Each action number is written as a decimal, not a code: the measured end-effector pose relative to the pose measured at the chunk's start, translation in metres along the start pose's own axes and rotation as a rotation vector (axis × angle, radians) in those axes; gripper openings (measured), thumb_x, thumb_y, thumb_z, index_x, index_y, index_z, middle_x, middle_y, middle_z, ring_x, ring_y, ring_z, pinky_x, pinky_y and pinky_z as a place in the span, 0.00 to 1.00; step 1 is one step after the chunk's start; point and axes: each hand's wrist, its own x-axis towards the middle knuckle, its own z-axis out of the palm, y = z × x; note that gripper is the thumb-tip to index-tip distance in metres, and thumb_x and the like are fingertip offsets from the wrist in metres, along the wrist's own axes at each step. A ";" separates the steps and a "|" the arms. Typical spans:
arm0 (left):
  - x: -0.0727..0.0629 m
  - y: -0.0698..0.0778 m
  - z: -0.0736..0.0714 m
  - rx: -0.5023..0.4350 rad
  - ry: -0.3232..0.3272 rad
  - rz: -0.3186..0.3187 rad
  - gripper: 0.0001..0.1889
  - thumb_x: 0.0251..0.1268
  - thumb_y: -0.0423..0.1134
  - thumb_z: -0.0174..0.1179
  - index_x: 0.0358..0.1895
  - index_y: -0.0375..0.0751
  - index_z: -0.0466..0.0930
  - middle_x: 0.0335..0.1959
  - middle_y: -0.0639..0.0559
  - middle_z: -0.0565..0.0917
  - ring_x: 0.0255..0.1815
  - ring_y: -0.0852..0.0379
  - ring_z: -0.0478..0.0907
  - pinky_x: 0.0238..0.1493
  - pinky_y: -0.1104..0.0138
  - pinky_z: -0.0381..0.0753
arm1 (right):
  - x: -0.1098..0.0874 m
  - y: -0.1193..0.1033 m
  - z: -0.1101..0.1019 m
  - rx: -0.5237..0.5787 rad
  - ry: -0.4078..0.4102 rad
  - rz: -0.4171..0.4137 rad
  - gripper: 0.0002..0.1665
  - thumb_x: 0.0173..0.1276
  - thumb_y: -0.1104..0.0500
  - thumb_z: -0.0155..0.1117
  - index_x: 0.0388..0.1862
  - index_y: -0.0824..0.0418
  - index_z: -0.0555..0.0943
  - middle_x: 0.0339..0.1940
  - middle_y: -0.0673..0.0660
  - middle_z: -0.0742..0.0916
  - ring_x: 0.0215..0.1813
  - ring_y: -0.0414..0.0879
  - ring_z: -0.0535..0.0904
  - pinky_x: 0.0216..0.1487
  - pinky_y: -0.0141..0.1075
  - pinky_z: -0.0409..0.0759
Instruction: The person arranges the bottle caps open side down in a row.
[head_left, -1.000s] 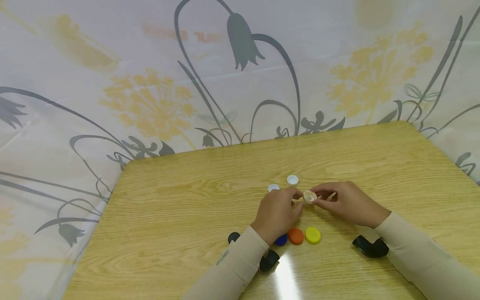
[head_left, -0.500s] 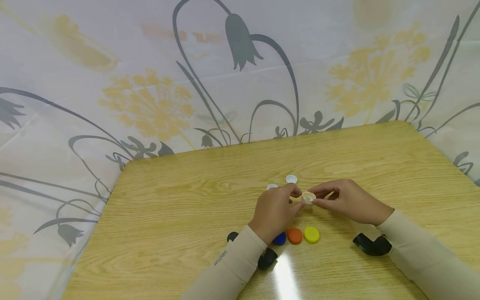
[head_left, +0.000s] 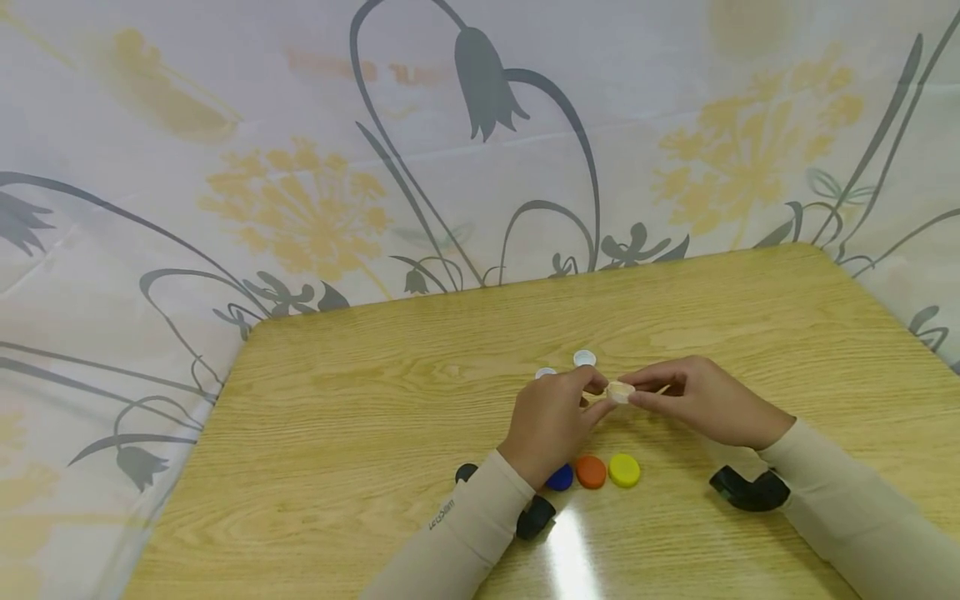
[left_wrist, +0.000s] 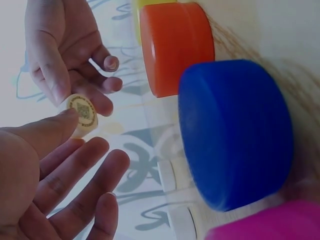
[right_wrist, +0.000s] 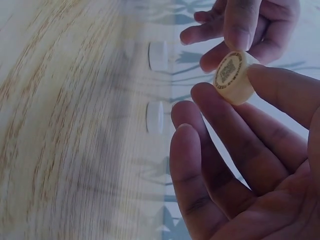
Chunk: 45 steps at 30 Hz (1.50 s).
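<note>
A small cream bottle cap (head_left: 620, 392) with a printed square code inside a ring of lettering is held between both hands above the table. My left hand (head_left: 551, 425) pinches its left side with thumb and forefinger. From the other side, my right hand (head_left: 701, 404) pinches it between thumb and fingers. In the left wrist view the printed face of the cap (left_wrist: 84, 115) shows beside my left thumb. The right wrist view shows both the printed face and the smooth side of the cap (right_wrist: 235, 77). The other fingers of both hands are loosely spread.
Two white caps (head_left: 584, 358) lie behind the hands. Nearer me sit blue (head_left: 560, 477), orange (head_left: 591, 472) and yellow (head_left: 624, 471) lids in a row, with a pink lid (left_wrist: 270, 225) beside the blue one. Black curved pieces (head_left: 750, 489) show by both sleeves on the wooden table (head_left: 337, 433).
The cream cap has tilted between the fingers, so the head view shows more of its side and less of its round opening. My right hand has shifted slightly; the lids stay put.
</note>
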 end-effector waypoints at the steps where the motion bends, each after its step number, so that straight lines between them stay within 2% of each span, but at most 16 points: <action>1: 0.000 0.000 0.000 0.003 0.007 0.005 0.14 0.69 0.54 0.62 0.48 0.51 0.85 0.45 0.63 0.89 0.38 0.67 0.87 0.31 0.81 0.75 | 0.000 0.000 0.000 0.005 0.003 0.002 0.21 0.74 0.52 0.62 0.60 0.60 0.83 0.46 0.53 0.90 0.38 0.40 0.84 0.36 0.33 0.81; 8: 0.000 -0.001 0.000 0.025 0.058 0.035 0.13 0.70 0.54 0.60 0.46 0.51 0.85 0.41 0.65 0.90 0.34 0.67 0.86 0.27 0.82 0.71 | 0.000 0.000 -0.001 0.018 0.013 0.002 0.21 0.74 0.52 0.62 0.61 0.60 0.82 0.46 0.54 0.90 0.36 0.40 0.83 0.35 0.33 0.80; 20: 0.000 0.000 0.000 0.033 0.048 0.026 0.13 0.73 0.55 0.57 0.45 0.54 0.86 0.34 0.65 0.89 0.27 0.71 0.79 0.23 0.82 0.65 | 0.000 -0.004 -0.001 0.065 0.008 -0.011 0.21 0.77 0.54 0.58 0.60 0.67 0.81 0.44 0.57 0.91 0.44 0.43 0.87 0.43 0.36 0.85; 29: 0.001 0.001 -0.001 -0.039 0.009 -0.001 0.14 0.75 0.54 0.54 0.46 0.52 0.86 0.34 0.64 0.89 0.30 0.71 0.81 0.24 0.80 0.68 | -0.001 -0.006 0.002 0.018 0.060 -0.074 0.20 0.77 0.57 0.59 0.64 0.62 0.80 0.44 0.54 0.90 0.42 0.40 0.86 0.42 0.33 0.84; 34: 0.000 0.002 -0.003 -0.081 0.000 0.001 0.15 0.76 0.53 0.53 0.46 0.51 0.86 0.37 0.64 0.90 0.34 0.69 0.85 0.27 0.81 0.72 | 0.000 -0.007 0.004 0.026 0.079 -0.129 0.22 0.76 0.61 0.59 0.67 0.60 0.76 0.39 0.52 0.89 0.39 0.41 0.86 0.42 0.32 0.84; 40: 0.001 0.003 -0.003 -0.109 0.008 0.016 0.14 0.74 0.50 0.58 0.53 0.49 0.83 0.41 0.60 0.91 0.35 0.69 0.87 0.28 0.83 0.74 | 0.000 -0.009 0.005 0.080 0.091 -0.109 0.18 0.77 0.60 0.57 0.64 0.58 0.77 0.37 0.55 0.89 0.37 0.43 0.86 0.39 0.36 0.85; 45: 0.001 0.002 -0.003 -0.132 0.022 0.049 0.18 0.69 0.47 0.64 0.58 0.48 0.79 0.41 0.59 0.91 0.34 0.70 0.86 0.28 0.85 0.72 | 0.000 -0.011 0.005 0.108 0.084 -0.090 0.16 0.77 0.59 0.57 0.61 0.58 0.79 0.38 0.57 0.89 0.37 0.44 0.86 0.40 0.37 0.85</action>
